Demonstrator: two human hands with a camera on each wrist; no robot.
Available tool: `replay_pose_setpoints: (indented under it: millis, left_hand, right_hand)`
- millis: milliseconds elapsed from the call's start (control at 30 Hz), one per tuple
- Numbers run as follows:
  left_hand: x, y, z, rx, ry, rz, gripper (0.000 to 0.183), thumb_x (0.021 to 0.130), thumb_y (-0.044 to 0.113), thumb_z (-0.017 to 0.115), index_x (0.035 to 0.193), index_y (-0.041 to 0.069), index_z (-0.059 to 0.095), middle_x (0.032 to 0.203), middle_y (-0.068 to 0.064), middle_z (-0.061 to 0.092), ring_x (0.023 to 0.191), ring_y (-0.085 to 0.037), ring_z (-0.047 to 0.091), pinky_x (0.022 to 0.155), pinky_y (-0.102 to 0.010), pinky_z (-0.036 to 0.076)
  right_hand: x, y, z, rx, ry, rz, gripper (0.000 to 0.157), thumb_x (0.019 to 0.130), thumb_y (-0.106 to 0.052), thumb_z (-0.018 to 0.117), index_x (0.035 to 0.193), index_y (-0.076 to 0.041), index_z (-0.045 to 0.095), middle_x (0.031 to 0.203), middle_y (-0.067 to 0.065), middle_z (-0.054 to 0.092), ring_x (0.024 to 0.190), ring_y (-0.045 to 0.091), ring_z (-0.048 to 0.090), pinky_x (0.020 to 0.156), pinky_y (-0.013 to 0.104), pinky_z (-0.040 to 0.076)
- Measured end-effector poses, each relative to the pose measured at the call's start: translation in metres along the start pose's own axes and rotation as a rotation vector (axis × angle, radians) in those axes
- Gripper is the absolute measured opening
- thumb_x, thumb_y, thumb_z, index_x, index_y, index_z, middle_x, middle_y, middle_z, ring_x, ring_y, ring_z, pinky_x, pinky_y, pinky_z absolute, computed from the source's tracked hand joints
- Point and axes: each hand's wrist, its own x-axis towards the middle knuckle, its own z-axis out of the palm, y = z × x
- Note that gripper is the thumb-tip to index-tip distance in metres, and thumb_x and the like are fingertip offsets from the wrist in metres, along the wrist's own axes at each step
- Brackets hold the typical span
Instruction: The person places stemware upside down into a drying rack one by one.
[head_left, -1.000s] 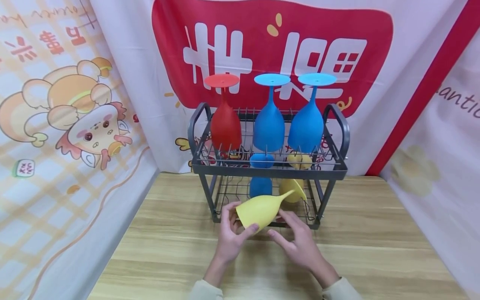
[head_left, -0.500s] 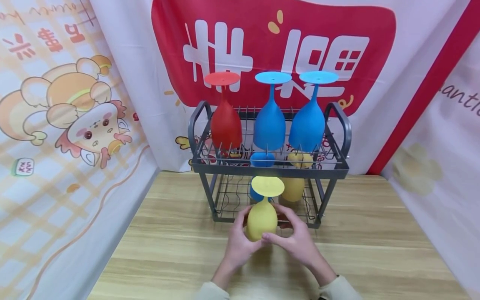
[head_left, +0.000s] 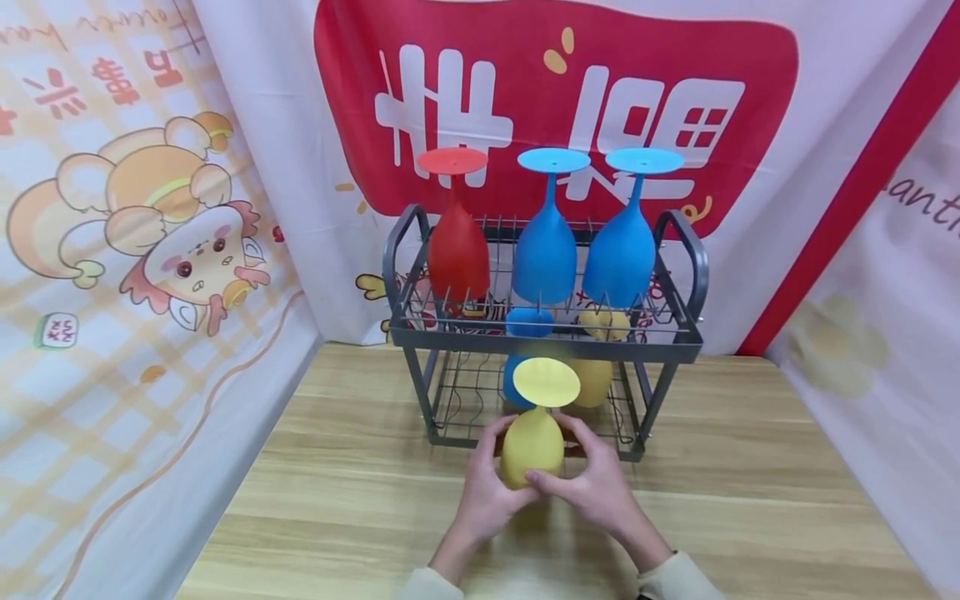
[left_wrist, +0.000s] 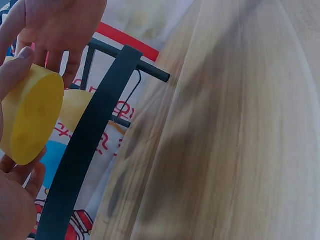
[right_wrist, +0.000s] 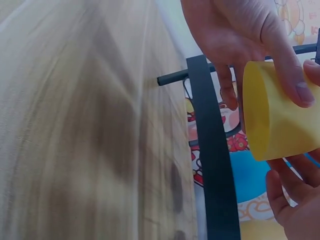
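A yellow wine glass [head_left: 532, 450] hangs upside down in front of the rack, its round foot uppermost and its stem leaning slightly. My left hand [head_left: 486, 487] holds the bowl from the left, while my right hand [head_left: 594, 479] grips it from the right, both thumbs on the near side. In the left wrist view the mouth of the yellow wine glass [left_wrist: 37, 120] faces the tabletop, apart from it. From the right wrist view, fingers and a thumb curve round the bowl [right_wrist: 287, 120].
A dark two-tier wire rack [head_left: 547, 337] stands behind the hands. Its upper tier bears an upturned red glass [head_left: 457, 254] and two blue ones [head_left: 545, 258]. Another blue glass [head_left: 529, 322] and a yellow glass [head_left: 595, 383] sit below. Wooden tabletop [head_left: 337, 500] surrounds it.
The yellow wine glass has turned from lying sideways to foot-up. My right hand has closed in from beside the bowl to grip it; the left still holds it.
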Motion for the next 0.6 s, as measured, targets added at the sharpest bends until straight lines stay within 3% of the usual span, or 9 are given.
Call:
replay_pose_setpoints:
  millis: [167, 267, 333, 433, 533, 600]
  left_hand:
    - [-0.005, -0.005, -0.012, 0.005, -0.041, 0.037, 0.111, 0.071, 0.031, 0.099, 0.162, 0.023, 0.035, 0.153, 0.002, 0.054, 0.133, -0.024, 0.056, 0.112, -0.045, 0.047]
    - [-0.007, -0.010, -0.026, 0.018, 0.002, 0.089, 0.114, 0.068, 0.030, 0.101, 0.162, 0.027, 0.036, 0.156, 0.003, 0.051, 0.139, -0.028, 0.054, 0.116, -0.047, 0.046]
    - [-0.006, -0.013, -0.036, 0.011, 0.089, 0.112, 0.111, 0.067, 0.026, 0.101, 0.160, 0.026, 0.041, 0.156, 0.003, 0.051, 0.142, -0.030, 0.052, 0.116, -0.046, 0.046]
    - [-0.003, -0.018, -0.051, -0.015, 0.298, 0.085, 0.097, 0.071, 0.019, 0.099, 0.154, 0.017, 0.048, 0.151, 0.000, 0.055, 0.138, -0.029, 0.053, 0.112, -0.041, 0.048]
    - [0.003, -0.024, -0.064, -0.043, 0.521, -0.020, 0.082, 0.078, 0.019, 0.094, 0.148, 0.012, 0.051, 0.144, -0.001, 0.059, 0.130, -0.023, 0.055, 0.105, -0.039, 0.048]
    - [0.008, -0.028, -0.071, -0.051, 0.613, -0.116, 0.078, 0.083, 0.023, 0.092, 0.147, 0.012, 0.050, 0.143, -0.003, 0.060, 0.128, -0.021, 0.055, 0.105, -0.040, 0.046]
  right_hand:
    - [-0.001, 0.003, 0.003, -0.025, 0.008, -0.030, 0.083, 0.076, -0.035, 0.096, 0.147, -0.016, 0.058, 0.130, 0.004, 0.073, 0.115, 0.022, 0.068, 0.096, 0.045, 0.061]
    - [-0.002, 0.004, 0.001, -0.032, 0.041, -0.028, 0.085, 0.076, -0.034, 0.097, 0.148, -0.012, 0.057, 0.130, 0.007, 0.072, 0.115, 0.023, 0.068, 0.095, 0.042, 0.062]
    - [-0.002, 0.005, 0.000, -0.034, 0.064, -0.007, 0.086, 0.075, -0.033, 0.098, 0.147, -0.011, 0.057, 0.130, 0.007, 0.072, 0.114, 0.023, 0.068, 0.094, 0.037, 0.061]
    - [-0.001, 0.006, -0.002, -0.034, 0.078, 0.020, 0.087, 0.074, -0.033, 0.098, 0.148, -0.012, 0.057, 0.129, 0.007, 0.072, 0.113, 0.022, 0.067, 0.092, 0.031, 0.060]
    - [0.000, 0.007, -0.002, -0.036, 0.070, 0.031, 0.087, 0.075, -0.034, 0.097, 0.148, -0.012, 0.057, 0.129, 0.007, 0.071, 0.115, 0.023, 0.066, 0.091, 0.029, 0.059]
    - [0.002, 0.007, 0.000, -0.031, 0.057, 0.033, 0.088, 0.075, -0.035, 0.097, 0.149, -0.011, 0.057, 0.130, 0.008, 0.071, 0.117, 0.024, 0.065, 0.092, 0.030, 0.059]
